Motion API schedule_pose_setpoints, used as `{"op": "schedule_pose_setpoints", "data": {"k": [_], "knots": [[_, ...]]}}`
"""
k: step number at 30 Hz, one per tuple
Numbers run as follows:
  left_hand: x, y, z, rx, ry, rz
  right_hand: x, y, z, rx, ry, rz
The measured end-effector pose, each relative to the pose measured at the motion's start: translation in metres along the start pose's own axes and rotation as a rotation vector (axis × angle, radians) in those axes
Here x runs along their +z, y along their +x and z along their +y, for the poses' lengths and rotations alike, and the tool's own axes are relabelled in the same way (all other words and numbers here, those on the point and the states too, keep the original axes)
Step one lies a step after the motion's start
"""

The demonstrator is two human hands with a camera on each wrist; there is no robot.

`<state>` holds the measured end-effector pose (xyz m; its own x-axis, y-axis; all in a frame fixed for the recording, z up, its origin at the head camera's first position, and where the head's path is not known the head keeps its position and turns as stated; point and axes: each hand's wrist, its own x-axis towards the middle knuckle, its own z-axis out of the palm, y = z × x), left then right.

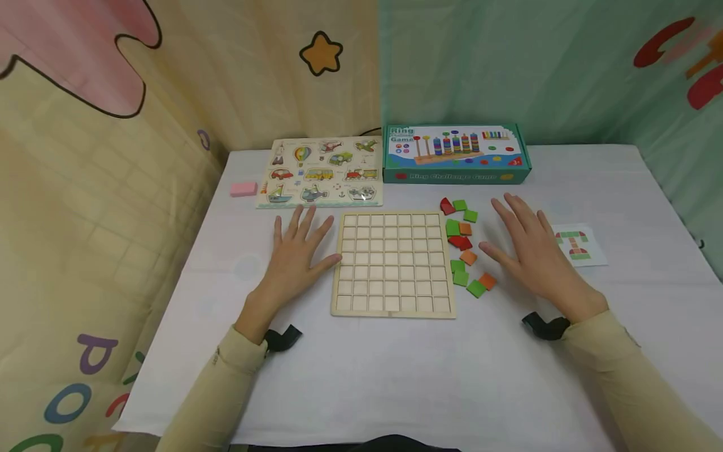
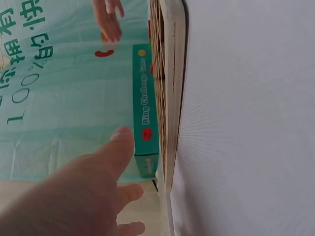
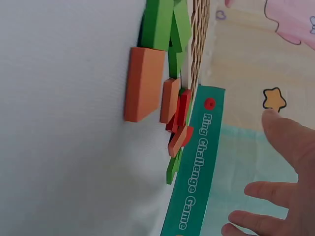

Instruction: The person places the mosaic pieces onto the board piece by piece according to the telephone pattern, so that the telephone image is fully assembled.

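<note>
A square wooden grid board [image 1: 392, 263] with bare cells lies on the white table. My left hand [image 1: 296, 257] is beside the board's left edge, fingers spread, its thumb tip at that edge; whether it touches cannot be told. Along the right edge lie several loose tiles: green tiles [image 1: 460, 277], orange tiles [image 1: 468, 257] and red curved pieces [image 1: 447, 206]. To the right of these, my right hand [image 1: 531, 257] is held with its fingers extended and nothing in them. In the right wrist view, an orange tile [image 3: 143, 84] appears close by, below the right hand [image 3: 283, 182].
A picture card [image 1: 580, 245] with a green, orange and red pattern lies partly behind the right hand. At the back stand a green Ring Challenge Game box [image 1: 456, 177] and a vehicle puzzle board [image 1: 319, 171]. A pink block [image 1: 243, 189] lies at the left.
</note>
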<state>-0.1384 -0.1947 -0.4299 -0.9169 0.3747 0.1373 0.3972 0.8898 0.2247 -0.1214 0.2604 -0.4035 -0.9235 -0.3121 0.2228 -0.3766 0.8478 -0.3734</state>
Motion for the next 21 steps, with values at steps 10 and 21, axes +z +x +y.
{"op": "schedule_pose_setpoints", "data": {"k": [10, 21], "knots": [[0.008, 0.009, 0.004, 0.029, -0.088, -0.103, -0.004, 0.047, -0.010, 0.039, 0.059, -0.135], [0.020, 0.005, 0.005, 0.050, -0.191, -0.111, 0.015, 0.097, -0.014, 0.032, 0.116, -0.270]]}}
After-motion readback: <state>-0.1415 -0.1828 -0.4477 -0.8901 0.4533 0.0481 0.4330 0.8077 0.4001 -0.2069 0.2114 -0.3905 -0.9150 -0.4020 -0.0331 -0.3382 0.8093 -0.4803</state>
